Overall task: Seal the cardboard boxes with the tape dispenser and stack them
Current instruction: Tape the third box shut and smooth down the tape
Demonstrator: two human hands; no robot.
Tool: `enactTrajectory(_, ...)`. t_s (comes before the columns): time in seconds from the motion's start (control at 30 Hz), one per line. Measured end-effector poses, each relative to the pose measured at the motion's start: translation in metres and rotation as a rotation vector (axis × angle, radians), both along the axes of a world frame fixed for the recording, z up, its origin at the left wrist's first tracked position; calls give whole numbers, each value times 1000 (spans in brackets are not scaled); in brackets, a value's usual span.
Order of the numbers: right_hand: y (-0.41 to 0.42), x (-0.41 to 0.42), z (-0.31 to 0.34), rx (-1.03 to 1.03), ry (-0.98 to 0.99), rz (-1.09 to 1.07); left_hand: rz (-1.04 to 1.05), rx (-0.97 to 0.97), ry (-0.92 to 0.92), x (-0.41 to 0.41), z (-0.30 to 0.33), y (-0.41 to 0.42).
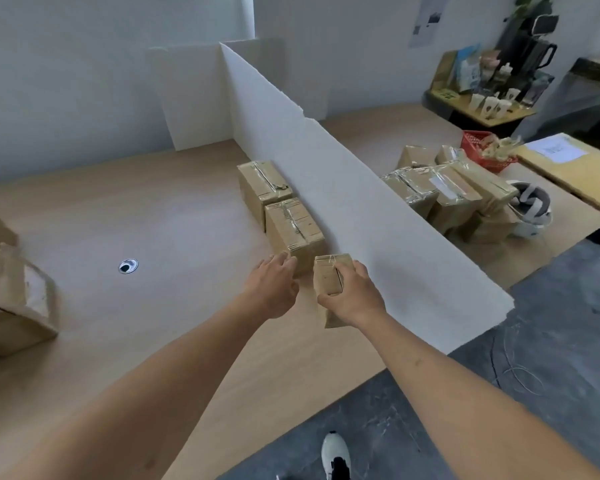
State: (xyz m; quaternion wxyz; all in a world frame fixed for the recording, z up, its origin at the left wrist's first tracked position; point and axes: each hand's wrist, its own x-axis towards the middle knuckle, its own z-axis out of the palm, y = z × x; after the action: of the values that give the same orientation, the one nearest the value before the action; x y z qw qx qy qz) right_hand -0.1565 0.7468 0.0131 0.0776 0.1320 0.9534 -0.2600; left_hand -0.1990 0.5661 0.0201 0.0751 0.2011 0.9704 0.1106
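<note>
The right hand's fingers wrap around a small taped box, holding it just above the surface beside the white divider. The left hand is loose, its fingertips touching the nearest box in the row. Best to set it down gently, snug against that row.

Left of the white foam divider board: three taped brown cardboard boxes, one in hand. One open brown cardboard box at the far left. Beyond the divider: a cluster of taped boxes, count unclear; one red plastic basket.
</note>
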Motion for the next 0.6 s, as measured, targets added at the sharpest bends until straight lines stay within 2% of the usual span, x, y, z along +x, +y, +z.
enactTrajectory(0.27, 35, -61, -67, -14, -88, 177, 250, 26, -74, -31, -46, 34)
enactTrajectory(0.6, 39, -118, -134, -6, -130, 214, 289, 41, -185, -71, -114, 44)
